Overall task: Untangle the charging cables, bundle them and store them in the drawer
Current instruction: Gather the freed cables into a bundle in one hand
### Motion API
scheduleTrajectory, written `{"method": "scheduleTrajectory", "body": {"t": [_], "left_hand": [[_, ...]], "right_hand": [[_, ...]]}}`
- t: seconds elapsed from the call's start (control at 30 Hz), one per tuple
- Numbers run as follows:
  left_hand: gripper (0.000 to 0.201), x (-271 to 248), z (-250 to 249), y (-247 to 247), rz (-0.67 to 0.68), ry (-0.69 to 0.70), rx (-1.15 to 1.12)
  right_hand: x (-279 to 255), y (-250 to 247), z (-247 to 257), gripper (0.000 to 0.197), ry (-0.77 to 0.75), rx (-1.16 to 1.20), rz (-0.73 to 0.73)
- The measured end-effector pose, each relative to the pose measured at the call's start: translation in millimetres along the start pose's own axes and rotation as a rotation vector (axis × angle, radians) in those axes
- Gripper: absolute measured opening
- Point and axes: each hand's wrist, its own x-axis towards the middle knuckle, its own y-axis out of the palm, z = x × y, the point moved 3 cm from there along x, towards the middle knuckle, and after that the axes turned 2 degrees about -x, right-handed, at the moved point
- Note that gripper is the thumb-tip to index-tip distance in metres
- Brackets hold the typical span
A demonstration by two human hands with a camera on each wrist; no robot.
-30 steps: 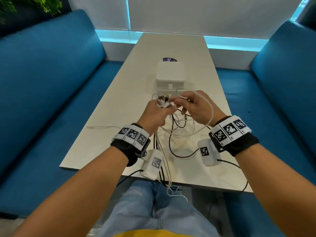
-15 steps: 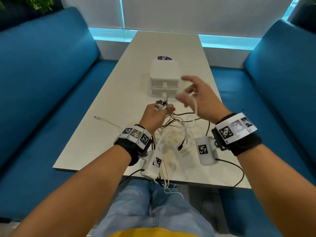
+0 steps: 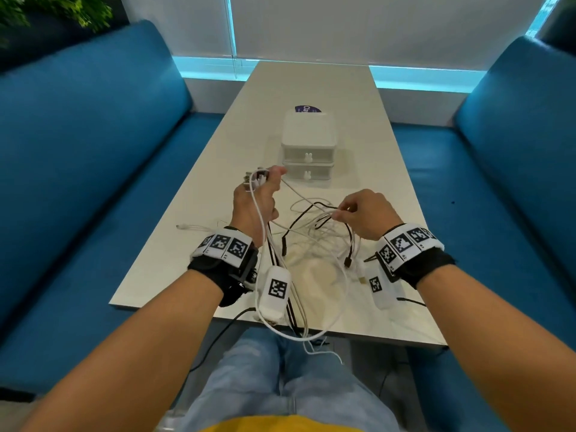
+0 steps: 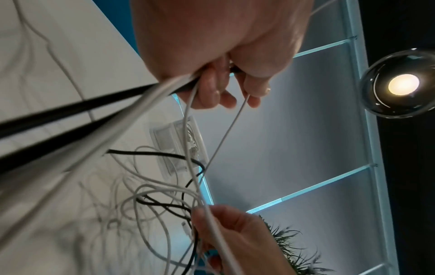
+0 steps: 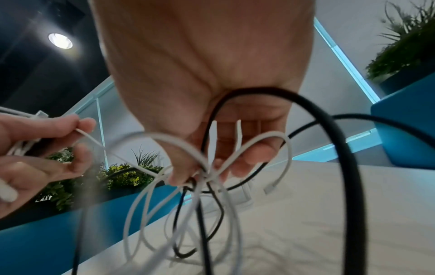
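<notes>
A tangle of white and black charging cables point(image 3: 314, 241) lies on the near half of the white table point(image 3: 174, 244). My left hand point(image 3: 260, 194) is raised and grips several cable ends, plugs sticking up past the fingers point(image 4: 212, 93); strands run down along its wrist and over the table edge. My right hand point(image 3: 352, 212) pinches a bunch of white and black cable loops point(image 5: 209, 173) just above the tangle. Behind the hands stands a small white two-drawer box point(image 3: 308, 151), both drawers closed.
Blue sofas flank the table, left point(image 3: 78, 169) and right point(image 3: 514, 182). A loose white cable end point(image 3: 193, 227) lies on the table left of my left hand. A purple round sticker point(image 3: 307, 109) shows behind the drawer box. Cables hang over the near edge onto my lap.
My right hand was up and open near the drawer box; it has dropped to the tangle and now pinches a bunch of loops. The left hand still holds the plug ends.
</notes>
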Motion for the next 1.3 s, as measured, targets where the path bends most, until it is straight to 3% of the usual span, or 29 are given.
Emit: {"method": "scheduleTrajectory", "body": {"t": [0.13,0.2,0.3,0.37,0.43,0.53,0.6,0.77,0.87,0.93,1.0,1.07,1.13,1.2,1.27,1.3], "left_hand": [[0.017,-1,-8,2,-0.01,-0.001,-0.067],[0.016,-3,-13,4,0.023,0.005,-0.062],[0.015,-8,-16,13,0.114,0.035,-0.043],[0.014,-12,-17,22,0.202,0.058,-0.057],[0.014,-14,-17,27,0.272,0.082,-0.03],[0.02,-7,-10,25,0.248,0.081,0.079],[0.024,-6,-5,25,0.228,0.063,0.16],[0.006,-19,6,41,0.322,0.041,0.317],[0.024,-13,15,39,0.318,0.011,0.411],[0.023,-9,16,36,0.299,0.024,0.401],[0.023,-7,15,34,0.266,0.008,0.357],[0.023,-6,15,30,0.266,-0.029,0.308],[0.024,-7,11,28,0.273,-0.046,0.304],[0.026,-11,7,27,0.299,-0.046,0.262],[0.025,-12,2,23,0.279,-0.06,0.185],[0.025,-11,0,19,0.248,-0.058,0.13]], "right_hand": [[6,-9,2,0.011,0.006,-0.031,-0.078],[5,-11,6,0.026,-0.013,-0.082,-0.041],[-1,-16,30,0.052,-0.134,0.023,0.056],[-4,-18,50,0.037,-0.234,0.077,0.098],[-5,-23,63,0.007,-0.277,0.087,0.075],[-4,-36,68,0.019,-0.312,0.212,-0.025],[-9,-49,73,0.016,-0.376,0.403,-0.041],[-30,-81,90,0.016,-0.567,0.677,-0.09],[-37,-95,91,0.018,-0.642,0.814,-0.182],[-38,-95,84,0.013,-0.609,0.844,-0.24],[-35,-83,74,0.019,-0.502,0.705,-0.23],[-30,-56,59,0.044,-0.34,0.449,-0.104],[-29,-27,46,0.054,-0.226,0.265,0.055],[-25,-7,36,0.034,-0.202,0.162,0.097],[-17,-1,24,0.009,-0.154,0.084,0.059],[-14,1,17,0.006,-0.123,0.038,0.033]]}}
